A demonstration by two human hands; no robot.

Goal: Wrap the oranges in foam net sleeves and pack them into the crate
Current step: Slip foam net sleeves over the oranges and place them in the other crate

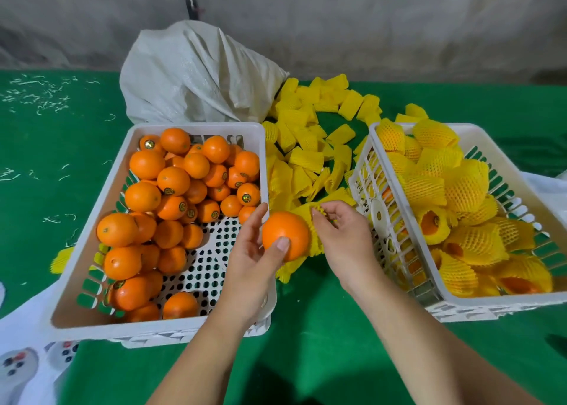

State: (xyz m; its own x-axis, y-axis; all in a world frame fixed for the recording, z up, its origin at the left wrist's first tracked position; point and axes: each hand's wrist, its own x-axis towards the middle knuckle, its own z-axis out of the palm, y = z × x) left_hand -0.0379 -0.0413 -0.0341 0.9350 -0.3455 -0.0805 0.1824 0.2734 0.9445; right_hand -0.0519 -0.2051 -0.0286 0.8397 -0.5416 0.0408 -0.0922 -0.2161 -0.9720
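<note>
Holding an orange (285, 235) between the two crates, the left hand (256, 251) is gripping it tight, while the right hand (343, 236) is pinching a yellow foam sleeve (313, 239) against its side.

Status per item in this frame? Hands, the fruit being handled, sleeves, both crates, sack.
Left hand: grips a bare orange.
Bare orange: held above the table, one side entering a sleeve.
Right hand: pinches the yellow foam net sleeve, stretched open.
Left white plastic crate: partly full, unwrapped oranges.
Right white plastic crate: holds wrapped oranges.
Loose yellow sleeves: piled between crates.
White woven sack: slumped, mouth facing the sleeves.
</note>
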